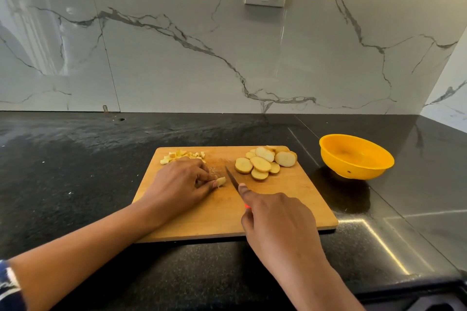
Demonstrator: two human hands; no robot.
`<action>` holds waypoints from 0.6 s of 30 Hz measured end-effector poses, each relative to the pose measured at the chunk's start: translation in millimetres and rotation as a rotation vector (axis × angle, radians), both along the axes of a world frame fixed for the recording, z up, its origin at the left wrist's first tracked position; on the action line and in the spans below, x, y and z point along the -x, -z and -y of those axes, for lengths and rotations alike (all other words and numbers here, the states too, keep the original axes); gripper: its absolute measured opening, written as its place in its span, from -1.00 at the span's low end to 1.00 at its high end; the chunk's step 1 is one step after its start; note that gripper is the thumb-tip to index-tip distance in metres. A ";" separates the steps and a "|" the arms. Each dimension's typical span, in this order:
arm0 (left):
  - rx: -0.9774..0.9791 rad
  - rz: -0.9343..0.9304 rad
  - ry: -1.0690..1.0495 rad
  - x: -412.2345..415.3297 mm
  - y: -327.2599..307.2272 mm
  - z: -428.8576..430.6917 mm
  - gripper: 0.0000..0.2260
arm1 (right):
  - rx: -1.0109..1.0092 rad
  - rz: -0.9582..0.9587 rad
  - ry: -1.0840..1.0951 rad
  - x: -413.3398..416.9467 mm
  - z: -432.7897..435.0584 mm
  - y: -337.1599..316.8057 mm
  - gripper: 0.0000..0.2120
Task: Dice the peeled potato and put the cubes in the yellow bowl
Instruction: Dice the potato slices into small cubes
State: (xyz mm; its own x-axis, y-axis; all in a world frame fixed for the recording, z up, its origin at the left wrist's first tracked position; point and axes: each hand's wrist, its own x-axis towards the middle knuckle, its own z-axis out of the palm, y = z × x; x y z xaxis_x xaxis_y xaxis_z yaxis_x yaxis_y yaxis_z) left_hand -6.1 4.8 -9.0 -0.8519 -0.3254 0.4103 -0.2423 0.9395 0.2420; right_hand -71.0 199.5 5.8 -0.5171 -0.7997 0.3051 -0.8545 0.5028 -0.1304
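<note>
Dicing is under way, head view: left hand (185,184) pinches a potato piece (220,181) on the board (290,204), right hand (278,219) grips the knife (232,179) just beside it. Cubes (182,155) and uncut slices (265,162) lie on the board; the yellow bowl (353,171) stands apart, empty. The next cut likely needs the blade clear of the fingertips.

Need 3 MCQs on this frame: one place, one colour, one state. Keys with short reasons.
1. The yellow bowl, relative to the cutting board? A) on it B) right of it, on the counter C) left of it
2. The knife handle's colour? A) red B) blue C) green
3. The left hand is: A) pinching a potato piece B) lying flat C) lifting the bowl
Key: 1B, it sits off the board's right edge; 2A, red shows under the right hand; 3A, the hand grips the piece.
</note>
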 end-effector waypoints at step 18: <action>-0.197 0.024 -0.108 7.6 -6.8 1.2 -0.87 | -0.015 -0.024 -0.056 -0.6 15.9 8.6 -0.52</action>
State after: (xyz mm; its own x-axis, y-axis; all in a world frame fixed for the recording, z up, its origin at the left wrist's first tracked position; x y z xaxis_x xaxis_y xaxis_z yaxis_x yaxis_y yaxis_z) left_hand -13.7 3.6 -2.2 -0.8165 -0.4873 0.3096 -0.3473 0.8429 0.4109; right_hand -70.4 183.6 -2.8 -0.4642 -0.8318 0.3044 -0.8841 0.4560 -0.1023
